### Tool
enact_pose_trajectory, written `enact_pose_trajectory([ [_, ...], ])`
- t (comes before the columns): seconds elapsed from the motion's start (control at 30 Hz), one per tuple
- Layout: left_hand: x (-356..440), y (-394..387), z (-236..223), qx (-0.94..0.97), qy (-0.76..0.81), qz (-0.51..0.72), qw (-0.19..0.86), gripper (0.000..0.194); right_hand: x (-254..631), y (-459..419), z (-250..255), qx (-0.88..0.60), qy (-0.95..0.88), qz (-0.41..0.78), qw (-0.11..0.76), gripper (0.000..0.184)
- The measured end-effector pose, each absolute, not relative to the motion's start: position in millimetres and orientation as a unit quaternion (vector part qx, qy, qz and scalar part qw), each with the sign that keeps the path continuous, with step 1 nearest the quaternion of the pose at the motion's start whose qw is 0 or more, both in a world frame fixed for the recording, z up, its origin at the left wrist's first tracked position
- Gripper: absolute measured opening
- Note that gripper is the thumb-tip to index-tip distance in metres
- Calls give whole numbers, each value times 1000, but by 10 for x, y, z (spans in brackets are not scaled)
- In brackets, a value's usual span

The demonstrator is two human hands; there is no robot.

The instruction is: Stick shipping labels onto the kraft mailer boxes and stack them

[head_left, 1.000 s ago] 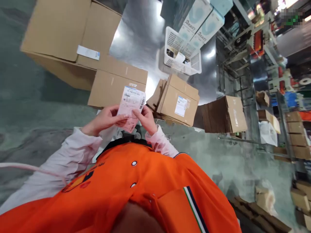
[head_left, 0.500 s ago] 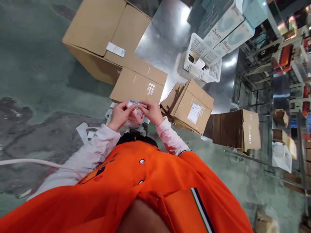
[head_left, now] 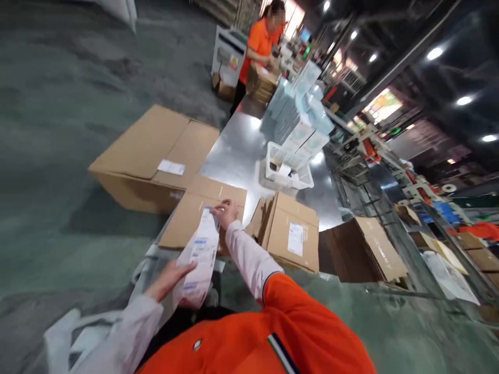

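Note:
Between my hands stretches a strip of printed shipping labels point(head_left: 203, 249), white with blue bands. My right hand point(head_left: 226, 212) pinches its far end, above a flat brown carton point(head_left: 183, 221) at the table's near edge. Lower down, my left hand point(head_left: 171, 278) grips the strip near its lower part, thumb lying across the front. The strip curls downward beneath that hand. To the right of my right forearm stand several folded cartons point(head_left: 290, 223), the front one bearing a white label point(head_left: 295, 239).
A large brown box point(head_left: 144, 140) stands at the left. On the metal table point(head_left: 230, 156) are a white basket point(head_left: 288, 174) and stacked pale-blue boxes point(head_left: 300, 124). Flattened cartons point(head_left: 362, 252) lie at the right. A co-worker in orange point(head_left: 259, 41) handles cartons at the far end.
My hands have moved apart, the right one forward, and the label strip now hangs stretched between them. The view has tilted up, bringing the co-worker and ceiling lights into sight.

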State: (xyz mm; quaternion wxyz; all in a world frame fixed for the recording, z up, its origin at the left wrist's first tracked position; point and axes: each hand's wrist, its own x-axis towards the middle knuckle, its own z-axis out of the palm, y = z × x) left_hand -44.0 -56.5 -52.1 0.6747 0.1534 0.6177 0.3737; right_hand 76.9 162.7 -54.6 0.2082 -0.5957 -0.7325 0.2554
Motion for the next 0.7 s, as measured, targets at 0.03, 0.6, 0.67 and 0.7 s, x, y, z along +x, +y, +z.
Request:
enact_pose_trajectory([
  [0.03, -474, -623, -617, 161, 612, 366, 682, 65, 748, 1654, -618, -606, -720, 260, 216, 17],
  [0.6, -478, -682, -684, 239, 632, 310, 668, 48, 741, 1591, -670, -583, -754, 237, 189, 50],
  [0.67, -473, -670, -695, 242, 626, 311, 673, 49, 761, 1553, -619, -548, -799, 212, 128, 40],
  [0.7, -461, -663, -697, 246, 627, 308, 672, 50, 767, 1537, -598, -526, -822, 195, 101, 41],
])
